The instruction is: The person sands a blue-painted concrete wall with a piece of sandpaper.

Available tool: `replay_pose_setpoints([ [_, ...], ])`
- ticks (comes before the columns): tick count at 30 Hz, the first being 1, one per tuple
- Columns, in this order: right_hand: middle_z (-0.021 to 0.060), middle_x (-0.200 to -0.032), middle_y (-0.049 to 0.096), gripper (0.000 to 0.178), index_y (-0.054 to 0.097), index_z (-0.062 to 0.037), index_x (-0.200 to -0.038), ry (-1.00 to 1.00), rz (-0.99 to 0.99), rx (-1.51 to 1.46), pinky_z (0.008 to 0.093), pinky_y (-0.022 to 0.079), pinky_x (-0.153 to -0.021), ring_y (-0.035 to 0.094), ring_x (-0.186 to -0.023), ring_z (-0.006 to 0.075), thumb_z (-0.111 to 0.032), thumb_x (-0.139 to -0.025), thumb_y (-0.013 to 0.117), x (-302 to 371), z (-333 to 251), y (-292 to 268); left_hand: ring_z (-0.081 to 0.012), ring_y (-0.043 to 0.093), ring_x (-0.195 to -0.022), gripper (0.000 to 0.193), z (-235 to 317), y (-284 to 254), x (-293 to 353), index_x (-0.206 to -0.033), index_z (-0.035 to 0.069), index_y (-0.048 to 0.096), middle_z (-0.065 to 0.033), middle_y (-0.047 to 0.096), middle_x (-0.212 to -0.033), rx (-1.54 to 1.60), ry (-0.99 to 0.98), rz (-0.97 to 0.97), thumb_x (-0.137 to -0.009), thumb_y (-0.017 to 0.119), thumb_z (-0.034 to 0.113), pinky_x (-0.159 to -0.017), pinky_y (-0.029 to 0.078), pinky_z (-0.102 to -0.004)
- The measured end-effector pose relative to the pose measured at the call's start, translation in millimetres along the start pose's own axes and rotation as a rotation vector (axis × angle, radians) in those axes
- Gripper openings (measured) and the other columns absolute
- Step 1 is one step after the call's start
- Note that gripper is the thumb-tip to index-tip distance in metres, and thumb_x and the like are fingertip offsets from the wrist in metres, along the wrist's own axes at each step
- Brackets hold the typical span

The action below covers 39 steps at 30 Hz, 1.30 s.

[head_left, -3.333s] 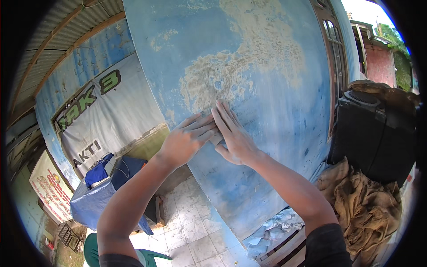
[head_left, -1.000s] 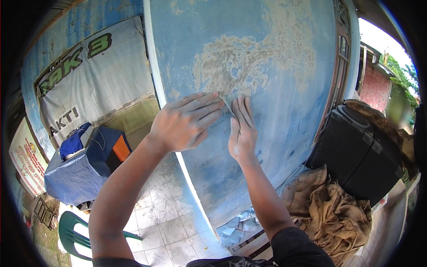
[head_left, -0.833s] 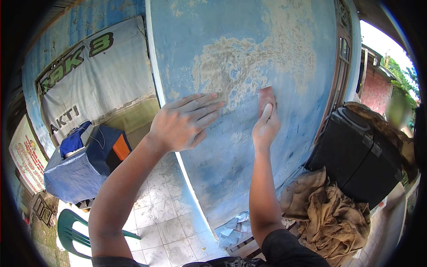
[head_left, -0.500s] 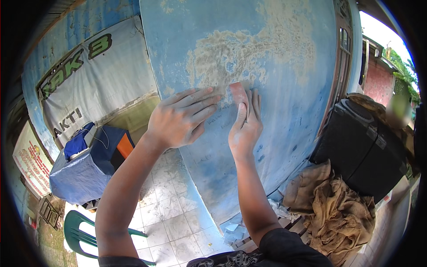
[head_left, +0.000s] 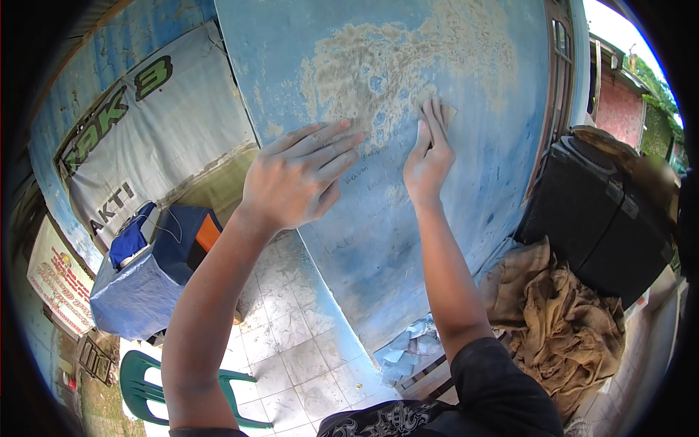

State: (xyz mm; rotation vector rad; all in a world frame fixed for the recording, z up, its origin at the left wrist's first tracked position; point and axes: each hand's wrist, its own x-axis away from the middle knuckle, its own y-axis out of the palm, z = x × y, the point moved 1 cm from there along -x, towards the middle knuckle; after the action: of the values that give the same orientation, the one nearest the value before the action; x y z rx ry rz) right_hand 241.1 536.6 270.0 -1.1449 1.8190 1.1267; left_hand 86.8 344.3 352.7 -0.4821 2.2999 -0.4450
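My left hand is at the blue painted wall, fingers stretched out and slightly apart, tips beside the lower edge of a rough patch where the paint is worn to grey-beige. Whether those fingertips touch the wall, or cover anything, I cannot tell. To the right, my right hand grips a piece of sandpaper against the wall. Only a pale edge of it shows past the fingers. Both hands look dusty.
A big black box stands at right, with crumpled brown burlap below it. Paint scraps lie at the wall's foot. At left are a green plastic chair, a blue-covered table and a hanging banner.
My right hand has moved right and up along the wall with the sandpaper, whose reddish face no longer shows. My left hand has stayed nearly in place. The view has shifted slightly.
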Motion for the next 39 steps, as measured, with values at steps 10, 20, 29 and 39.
replay_pose_setpoints([
  [10, 0.0223, -0.153, 0.060, 0.037, 0.066, 0.0007, -0.143, -0.170, -0.108, 0.131, 0.0467, 0.048, -0.120, 0.047, -0.151, 0.0404, -0.003, -0.106, 0.060, -2.5, -13.1, -8.6, -0.0168, 0.063, -0.139, 0.028, 1.7, -0.7, 3.4, -0.113, 0.016, 0.081, 0.0061, 0.074, -0.140, 0.025, 0.002, 0.032, -0.087, 0.072, 0.014, -0.114, 0.054, -0.0372],
  [20, 0.0221, -0.154, 0.059, 0.043, 0.064, 0.0010, -0.145, -0.279, -0.225, 0.259, 0.0465, 0.052, -0.117, 0.050, -0.148, 0.0393, -0.001, -0.102, 0.065, -10.5, 1.2, -23.9, -0.0142, 0.059, -0.143, 0.036, -1.0, 0.9, 8.3, -0.119, 0.016, 0.078, 0.0047, 0.071, -0.144, 0.018, 0.005, 0.023, -0.084, 0.075, 0.020, -0.119, 0.048, -0.0335],
  [29, 0.0254, -0.152, 0.059, 0.040, 0.063, 0.0015, -0.145, -0.546, -0.439, 0.259, 0.0453, 0.052, -0.117, 0.053, -0.146, 0.0382, -0.001, -0.106, 0.061, 2.6, -6.9, -26.7, -0.0152, 0.062, -0.139, 0.027, -2.4, -0.1, 10.1, -0.112, 0.015, 0.081, 0.0061, 0.073, -0.141, 0.031, -0.012, 0.042, -0.087, 0.072, 0.015, -0.114, 0.053, -0.0354],
  [39, 0.0236, -0.152, 0.060, 0.047, 0.060, -0.0004, -0.150, -0.462, -0.343, 0.245, 0.0452, 0.052, -0.118, 0.052, -0.147, 0.0375, 0.004, -0.103, 0.060, 28.2, -32.2, -5.8, -0.0143, 0.062, -0.139, 0.029, -3.1, -1.0, 13.8, -0.114, 0.016, 0.081, 0.0073, 0.073, -0.142, 0.004, -0.003, 0.019, -0.086, 0.072, 0.016, -0.114, 0.053, -0.0345],
])
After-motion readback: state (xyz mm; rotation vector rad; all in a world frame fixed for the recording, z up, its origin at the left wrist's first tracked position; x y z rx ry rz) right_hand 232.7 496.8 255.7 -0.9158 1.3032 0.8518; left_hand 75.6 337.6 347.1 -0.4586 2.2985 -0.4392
